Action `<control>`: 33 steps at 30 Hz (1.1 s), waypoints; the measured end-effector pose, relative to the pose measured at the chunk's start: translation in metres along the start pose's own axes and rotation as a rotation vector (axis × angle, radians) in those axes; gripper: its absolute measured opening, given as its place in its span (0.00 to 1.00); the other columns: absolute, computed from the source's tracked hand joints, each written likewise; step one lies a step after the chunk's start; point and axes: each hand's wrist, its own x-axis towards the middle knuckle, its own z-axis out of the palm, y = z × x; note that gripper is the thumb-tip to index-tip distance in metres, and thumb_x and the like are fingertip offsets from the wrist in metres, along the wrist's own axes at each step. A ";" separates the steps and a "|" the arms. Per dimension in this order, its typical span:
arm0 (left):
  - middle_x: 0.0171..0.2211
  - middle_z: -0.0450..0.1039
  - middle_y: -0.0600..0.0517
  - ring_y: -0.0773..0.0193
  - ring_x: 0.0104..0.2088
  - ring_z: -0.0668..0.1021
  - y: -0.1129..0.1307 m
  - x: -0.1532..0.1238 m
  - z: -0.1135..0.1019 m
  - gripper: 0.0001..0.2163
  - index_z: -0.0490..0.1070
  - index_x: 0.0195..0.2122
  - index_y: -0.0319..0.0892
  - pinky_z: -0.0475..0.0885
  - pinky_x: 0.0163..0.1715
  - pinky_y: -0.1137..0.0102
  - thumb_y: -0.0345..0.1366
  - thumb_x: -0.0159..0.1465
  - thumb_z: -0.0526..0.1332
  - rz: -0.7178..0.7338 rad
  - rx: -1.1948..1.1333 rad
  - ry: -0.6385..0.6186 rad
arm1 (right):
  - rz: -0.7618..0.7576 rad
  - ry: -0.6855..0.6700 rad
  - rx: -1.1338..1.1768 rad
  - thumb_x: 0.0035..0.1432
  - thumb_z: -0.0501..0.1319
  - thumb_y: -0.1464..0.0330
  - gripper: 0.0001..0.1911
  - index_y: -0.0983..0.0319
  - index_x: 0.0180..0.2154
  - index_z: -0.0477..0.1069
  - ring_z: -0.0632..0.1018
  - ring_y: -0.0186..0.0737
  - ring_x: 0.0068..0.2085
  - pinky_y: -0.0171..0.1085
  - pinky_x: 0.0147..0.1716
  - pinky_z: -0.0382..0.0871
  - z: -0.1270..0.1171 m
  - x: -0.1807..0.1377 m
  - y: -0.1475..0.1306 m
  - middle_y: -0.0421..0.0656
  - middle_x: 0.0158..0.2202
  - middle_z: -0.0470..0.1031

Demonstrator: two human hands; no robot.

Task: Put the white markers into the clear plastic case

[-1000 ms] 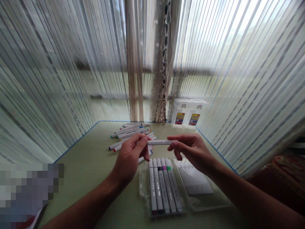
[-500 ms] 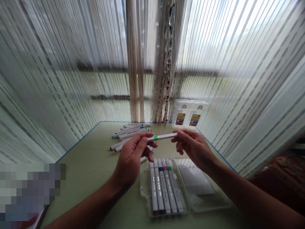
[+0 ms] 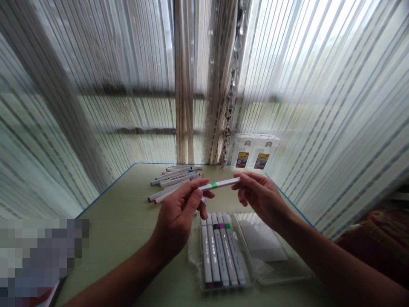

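Note:
A white marker (image 3: 222, 184) with a green band is held level between my two hands, above the table. My left hand (image 3: 179, 209) pinches its left end between thumb and fingers. The right end is gripped by the fingertips of my right hand (image 3: 257, 189). Just below lies an open clear plastic case (image 3: 226, 289), with several white markers (image 3: 220, 251) side by side in its left half; black, purple and green bands show near their tops. The case's lid (image 3: 262, 238) lies folded out to the right, with a whitish sheet in it.
Loose markers (image 3: 174, 179) lie in a pile at the back left of the green table (image 3: 118, 230). Two clear cases (image 3: 254, 151) with labels stand upright at the back right. String curtains (image 3: 128, 64) hang close around the table's blue edge. A pixelated area covers the lower left.
The marker and both hands have shifted very slightly right, and the marker tilts a little more. Both hands keep their hold. The view has turned slightly against the curtains.

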 end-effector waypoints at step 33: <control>0.22 0.74 0.52 0.70 0.19 0.72 -0.001 0.002 0.001 0.10 0.78 0.38 0.36 0.68 0.19 0.78 0.37 0.58 0.67 -0.226 0.107 -0.091 | 0.021 -0.164 -0.385 0.48 0.72 0.62 0.14 0.65 0.34 0.81 0.72 0.31 0.18 0.31 0.17 0.66 0.014 -0.019 -0.003 0.44 0.22 0.77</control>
